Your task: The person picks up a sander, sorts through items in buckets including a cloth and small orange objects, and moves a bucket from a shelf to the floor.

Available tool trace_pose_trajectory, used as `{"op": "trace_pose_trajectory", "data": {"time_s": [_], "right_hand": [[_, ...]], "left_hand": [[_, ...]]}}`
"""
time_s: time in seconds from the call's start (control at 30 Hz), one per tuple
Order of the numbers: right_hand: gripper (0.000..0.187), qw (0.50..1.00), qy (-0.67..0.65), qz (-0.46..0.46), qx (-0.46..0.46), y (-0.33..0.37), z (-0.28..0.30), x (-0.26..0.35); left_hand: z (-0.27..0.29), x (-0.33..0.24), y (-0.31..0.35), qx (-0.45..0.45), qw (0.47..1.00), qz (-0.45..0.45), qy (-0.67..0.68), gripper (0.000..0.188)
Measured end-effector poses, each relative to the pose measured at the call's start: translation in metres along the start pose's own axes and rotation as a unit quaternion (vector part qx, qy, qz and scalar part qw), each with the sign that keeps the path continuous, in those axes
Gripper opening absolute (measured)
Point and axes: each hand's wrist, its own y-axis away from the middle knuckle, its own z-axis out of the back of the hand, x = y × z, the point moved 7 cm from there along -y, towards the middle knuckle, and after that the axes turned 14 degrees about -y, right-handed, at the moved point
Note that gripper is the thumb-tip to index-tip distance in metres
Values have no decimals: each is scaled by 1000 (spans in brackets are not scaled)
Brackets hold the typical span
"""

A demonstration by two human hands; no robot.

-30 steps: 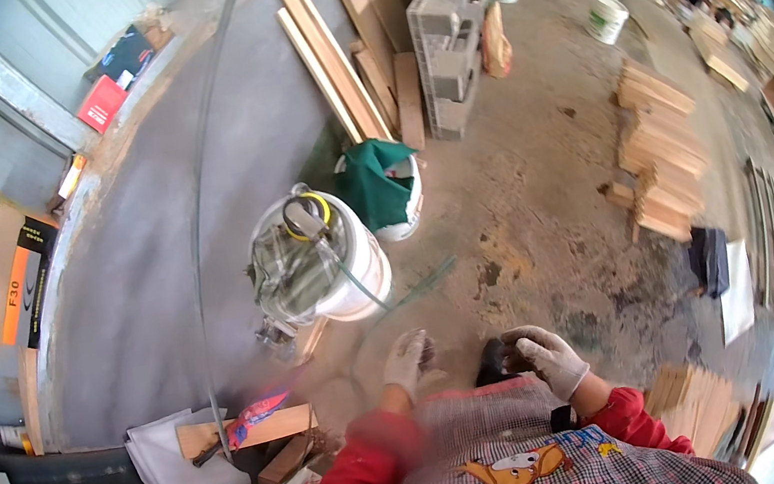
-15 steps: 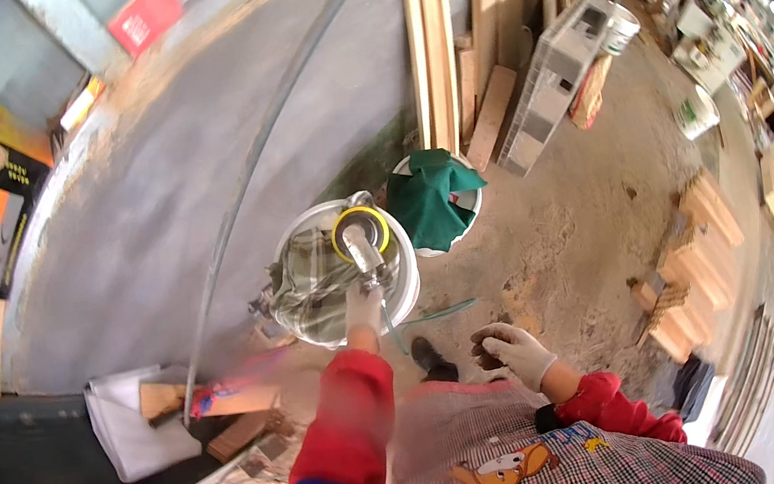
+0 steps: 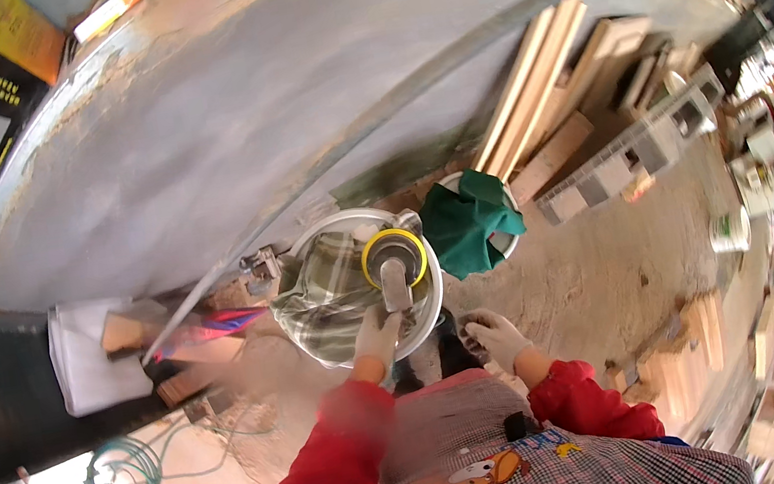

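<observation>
A white bucket [image 3: 300,342] stands in front of me, topped with a green-and-white checked cloth [image 3: 328,282]. Over its right part is an air sander [image 3: 395,286] with a grey body and a yellow-rimmed round head. My left hand [image 3: 378,338], in a pale glove, has its fingers closed on the sander's near end. To the right of the bucket, my gloved right hand [image 3: 495,337] hovers with loosely bent fingers and nothing visible in them. Beside the first bucket, a dark green cloth [image 3: 470,222] drapes over a second white bucket [image 3: 512,244].
A grey hose or pipe [image 3: 333,156] arcs across the wall. Boards [image 3: 535,87] lean at the back right, beside a grey slotted panel [image 3: 632,160]. Wood stacks [image 3: 684,362] stand on the right floor. A coiled green hose [image 3: 125,476] lies lower left, near white foam sheeting [image 3: 87,360].
My view has turned, shifting the surroundings. My left hand stays at the sander, which remains over the checked cloth. My right hand has come closer to the bucket.
</observation>
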Motion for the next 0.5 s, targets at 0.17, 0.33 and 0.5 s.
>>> {"op": "trace_pose_trajectory", "data": {"time_s": [0.17,0.33,0.5], "right_hand": [[44,936,291,196,13,-93,0,52],[56,854,469,222,40,-157,-26,80],[55,825,542,144,71,-160,-35,88]], "left_hand": [[51,54,29,-299,951,64,35,29],[91,70,60,-446,865,184,-137,47],[72,98,52,-392,884,243,-74,55]]}}
